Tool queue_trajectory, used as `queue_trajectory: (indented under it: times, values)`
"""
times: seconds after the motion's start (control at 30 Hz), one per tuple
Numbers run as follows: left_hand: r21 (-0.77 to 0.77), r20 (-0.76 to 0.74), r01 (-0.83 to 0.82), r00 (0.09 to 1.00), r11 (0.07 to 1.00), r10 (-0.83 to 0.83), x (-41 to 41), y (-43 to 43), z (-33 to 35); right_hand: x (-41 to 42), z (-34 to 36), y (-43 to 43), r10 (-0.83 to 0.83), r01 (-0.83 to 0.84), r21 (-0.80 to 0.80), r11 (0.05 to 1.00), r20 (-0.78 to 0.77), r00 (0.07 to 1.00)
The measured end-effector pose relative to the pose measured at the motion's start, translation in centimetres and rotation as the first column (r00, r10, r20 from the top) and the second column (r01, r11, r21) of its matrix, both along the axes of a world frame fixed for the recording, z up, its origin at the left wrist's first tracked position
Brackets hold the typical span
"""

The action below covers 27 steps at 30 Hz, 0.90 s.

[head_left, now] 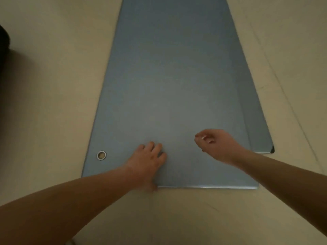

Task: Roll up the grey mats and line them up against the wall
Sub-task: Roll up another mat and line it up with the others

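Grey mat (168, 85) lies flat on the floor (53, 85), over a second mat (256, 135); left hand (146, 161) rests near its front edge, grip unclear. Right hand (215, 145) hovers above, loosely curled, empty.

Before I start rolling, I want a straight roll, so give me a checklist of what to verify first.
1. Top mat lies flat and unrolled: ok.
2. Left hand at the near edge: ok, it rests on the mat there.
3. Grip under that edge for the first turn: cannot tell.
4. Right hand on the mat: not ok, its fingers are loosely curled and hold nothing.
5. Lower mat out of the way: not ok, it sticks out underneath on the right.
6. Wall to line up against: cannot tell, none in view.
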<state>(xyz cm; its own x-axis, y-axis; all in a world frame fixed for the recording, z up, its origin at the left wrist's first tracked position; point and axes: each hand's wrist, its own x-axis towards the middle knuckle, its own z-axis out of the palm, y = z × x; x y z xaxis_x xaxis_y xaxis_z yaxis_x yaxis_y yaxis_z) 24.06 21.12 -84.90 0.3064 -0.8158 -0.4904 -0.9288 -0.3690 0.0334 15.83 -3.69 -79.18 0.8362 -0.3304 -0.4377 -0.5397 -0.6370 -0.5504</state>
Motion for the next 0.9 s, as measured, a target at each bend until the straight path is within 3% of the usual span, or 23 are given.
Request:
queue_trajectory:
  times: [0.1, 0.23, 0.37, 0.43, 0.5, 0.6, 0.67, 0.77, 0.9]
  values:
    - [0.002, 0.056, 0.014, 0.998, 1.000, -0.014, -0.7, -0.1, -0.5, -1.8, -1.0, 0.2, 0.058, -0.060, -0.032, 0.998, -0.072, 0.996]
    - [0.011, -0.039, 0.034, 0.999, 0.999, -0.033, -0.1, 0.2, 0.6, -2.9, -1.2, 0.6, 0.192, -0.191, 0.027, 0.981, -0.245, 0.950]
    - [-0.143, -0.094, 0.104, 0.988, 0.984, -0.118, 2.0, 1.0, 4.0, -2.8, 0.0, 0.8, 0.432, -0.443, 0.040, 0.896, -0.313, 0.846]
    - [-0.255, -0.075, 0.087, 0.991, 0.963, -0.110, 3.1, 0.7, 6.4, -2.8, 0.9, 0.6, 0.510, -0.531, 0.006, 0.847, -0.287, 0.811]
    - [-0.317, -0.096, -0.016, 0.995, 0.948, -0.016, 4.4, -0.4, 9.3, -2.7, 2.1, 0.1, 0.514, -0.529, -0.063, 0.846, -0.167, 0.842]
    - [-0.315, -0.048, -0.088, 0.996, 0.945, 0.077, 6.0, -2.1, 12.1, -2.2, 4.5, -1.1, 0.311, -0.298, -0.119, 0.947, 0.118, 0.943]
    - [-0.275, -0.045, -0.142, 0.990, 0.951, 0.135, 6.4, -3.0, 13.3, -1.6, 6.2, -1.7, 0.249, -0.220, -0.151, 0.964, 0.213, 0.945]
    - [-0.156, -0.095, -0.188, 0.980, 0.970, 0.174, 6.0, -3.0, 14.3, -1.6, 7.3, -1.4, 0.360, -0.313, -0.250, 0.916, 0.174, 0.916]
    - [-0.061, -0.159, -0.148, 0.978, 0.987, 0.136, 2.6, -0.6, 15.5, -2.7, 8.5, -0.8, 0.535, -0.526, -0.200, 0.827, -0.009, 0.845]
